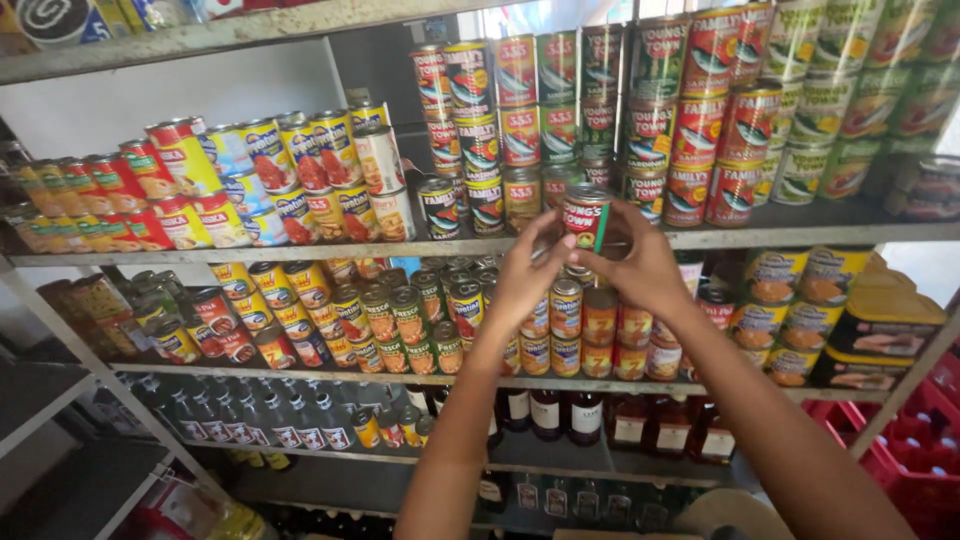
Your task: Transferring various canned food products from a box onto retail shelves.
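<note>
Both my hands are raised to the front edge of a metal shelf [300, 249] packed with tins. My left hand [527, 272] and my right hand [640, 262] together hold one red and green tin [586, 216] upright, fingers on either side of it. The tin sits at the edge of the shelf in front of stacked rows of red and green tins [560, 110]. Whether its base rests on the shelf I cannot tell.
Rows of tins [250, 170] lean at the left of the same shelf. The shelf below [330, 377] carries several small tins and yellow flat tins [800, 310]. Bottles [560, 415] stand lower down. Red crates [915, 440] are at the right.
</note>
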